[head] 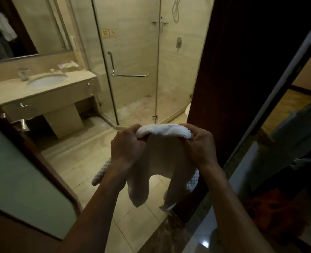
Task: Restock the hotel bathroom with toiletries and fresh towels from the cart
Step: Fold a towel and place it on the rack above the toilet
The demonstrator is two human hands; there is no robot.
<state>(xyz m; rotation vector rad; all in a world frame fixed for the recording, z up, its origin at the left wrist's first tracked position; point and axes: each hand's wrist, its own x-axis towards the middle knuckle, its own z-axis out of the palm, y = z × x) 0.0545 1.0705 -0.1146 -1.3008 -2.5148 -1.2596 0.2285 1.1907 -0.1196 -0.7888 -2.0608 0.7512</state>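
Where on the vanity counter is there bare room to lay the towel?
The left hand and right hand grip the towel. Bare counter lies left of the basin, toward the near corner, and in a smaller patch between the basin and the counter's right end. The back strip is crowded: faucet, small dish, toiletries packets.

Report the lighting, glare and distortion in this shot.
Head view: dim, yellowish light; the dark door panel is nearly black; a small glare spot sits bottom right; wide-angle distortion tilts the shower glass edges; the white towel is brightest.
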